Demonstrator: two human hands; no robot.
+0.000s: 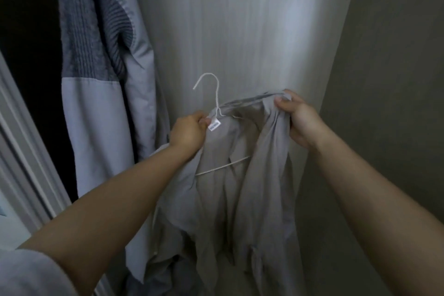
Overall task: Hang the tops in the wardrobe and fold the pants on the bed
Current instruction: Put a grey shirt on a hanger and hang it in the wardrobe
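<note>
top (230,175) going onto hanger (217,101), not hung yet
left hand (189,132) pinches collar, right hand (295,118) grips shoulder; pants out of view

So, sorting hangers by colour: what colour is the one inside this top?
White hanger, a thin wire one, clearest in the head view.

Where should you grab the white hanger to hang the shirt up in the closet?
Probably by its neck, just under the hook, coming from the left. The white hanger has its hook sticking up free above the collar, while its arms are buried inside the grey top. The left hand already pinches the collar there, and the right hand holds the shoulder, so the hook stays clear for the rail.
</note>
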